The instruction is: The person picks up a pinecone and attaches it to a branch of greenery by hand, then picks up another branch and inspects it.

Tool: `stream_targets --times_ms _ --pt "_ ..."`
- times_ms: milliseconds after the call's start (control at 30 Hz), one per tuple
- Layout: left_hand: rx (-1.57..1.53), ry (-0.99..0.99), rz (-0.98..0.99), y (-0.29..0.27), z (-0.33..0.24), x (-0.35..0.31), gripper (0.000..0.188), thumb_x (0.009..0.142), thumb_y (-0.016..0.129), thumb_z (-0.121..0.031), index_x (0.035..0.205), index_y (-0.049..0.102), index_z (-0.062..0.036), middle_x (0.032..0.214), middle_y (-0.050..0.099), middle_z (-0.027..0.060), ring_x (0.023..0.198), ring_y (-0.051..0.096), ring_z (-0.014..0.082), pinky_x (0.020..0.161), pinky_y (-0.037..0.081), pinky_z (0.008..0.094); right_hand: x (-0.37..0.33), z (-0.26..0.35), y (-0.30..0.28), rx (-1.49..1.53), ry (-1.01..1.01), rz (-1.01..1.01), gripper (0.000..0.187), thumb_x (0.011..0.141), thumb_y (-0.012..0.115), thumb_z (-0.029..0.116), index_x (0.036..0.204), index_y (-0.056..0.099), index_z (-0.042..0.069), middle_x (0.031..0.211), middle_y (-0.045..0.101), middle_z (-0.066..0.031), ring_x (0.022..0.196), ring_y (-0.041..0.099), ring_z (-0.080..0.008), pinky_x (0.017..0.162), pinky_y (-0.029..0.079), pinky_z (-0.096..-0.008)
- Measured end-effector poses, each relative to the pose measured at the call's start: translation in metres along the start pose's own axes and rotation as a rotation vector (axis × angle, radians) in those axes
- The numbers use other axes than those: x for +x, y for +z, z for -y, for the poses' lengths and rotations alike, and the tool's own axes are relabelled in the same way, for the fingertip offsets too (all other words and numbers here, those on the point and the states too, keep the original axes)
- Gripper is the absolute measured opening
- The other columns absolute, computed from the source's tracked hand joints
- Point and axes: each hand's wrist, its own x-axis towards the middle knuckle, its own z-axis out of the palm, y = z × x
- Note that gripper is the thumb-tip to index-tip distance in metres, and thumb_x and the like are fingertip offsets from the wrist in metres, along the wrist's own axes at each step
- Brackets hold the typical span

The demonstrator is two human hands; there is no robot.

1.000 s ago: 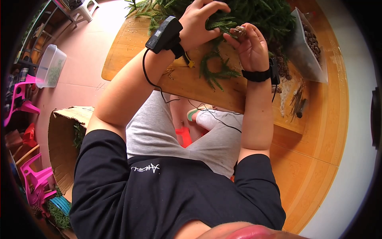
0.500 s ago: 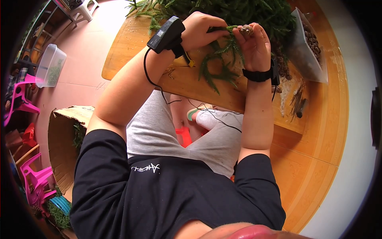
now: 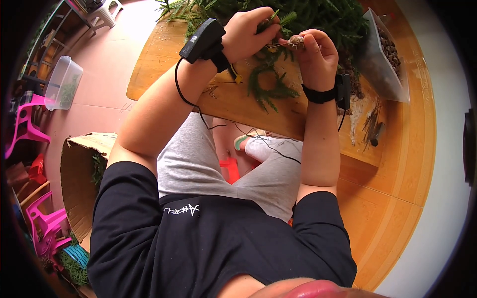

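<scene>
Over the far part of the wooden table, my left hand [image 3: 250,34] is closed around a green artificial pine sprig [image 3: 287,20], whose needles stick out past the fingers. My right hand [image 3: 319,55] pinches a small brown pine cone [image 3: 296,41] between thumb and fingers. Thin wire [image 3: 273,45] runs from the cone toward my left hand. Below both hands, a curled green pine sprig [image 3: 271,85] lies on the tabletop [image 3: 223,102]. The tips of my left fingers are partly hidden by the sprig.
A heap of green artificial branches [image 3: 318,15] covers the table's far side. A clear bin of pine cones [image 3: 381,59] stands at right, near loose dark wires [image 3: 370,121]. On the left are a cardboard box [image 3: 79,184], a clear tub [image 3: 63,84] and pink stools [image 3: 44,218].
My left hand has turned and lifted slightly, with the sprig now pointing up from its grip. The pine cone has shifted a little left and down, and wire shows between the hands.
</scene>
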Motion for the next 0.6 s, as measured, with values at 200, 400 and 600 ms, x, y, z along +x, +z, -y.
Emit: stream_targets --times_ms 200,400,600 --pt "-0.245 -0.111 0.0 -0.0036 0.0043 0.0017 0.015 0.095 0.064 -0.013 0.1 0.063 0.0006 0.084 0.068 0.0038 0.078 0.063 0.0059 0.07 0.053 0.0244 0.0013 0.0038 0.0033 0.071 -0.015 -0.085 0.015 0.097 0.062 0.012 0.105 0.064 0.0 0.095 0.066 -0.0087 0.086 0.066 -0.0191 0.083 0.06 -0.0432" --pt "-0.056 -0.023 0.051 -0.0043 0.0015 0.0008 0.018 0.094 0.067 -0.013 0.105 0.065 0.0005 0.087 0.07 0.0042 0.079 0.062 0.0057 0.074 0.052 0.0233 0.0055 0.0088 -0.0013 -0.107 -0.061 -0.449 0.015 0.092 0.069 0.01 0.1 0.067 -0.002 0.089 0.068 -0.0087 0.077 0.067 -0.0178 0.069 0.061 -0.0374" --pt "-0.032 0.002 0.057 -0.0045 0.0021 0.0006 0.021 0.093 0.068 -0.013 0.108 0.065 0.0003 0.088 0.07 0.0039 0.082 0.062 0.0053 0.075 0.052 0.023 0.0066 0.0075 -0.0025 -0.21 -0.12 -0.517 0.017 0.088 0.073 0.009 0.098 0.069 -0.004 0.085 0.069 -0.009 0.071 0.066 -0.0171 0.065 0.061 -0.0348"
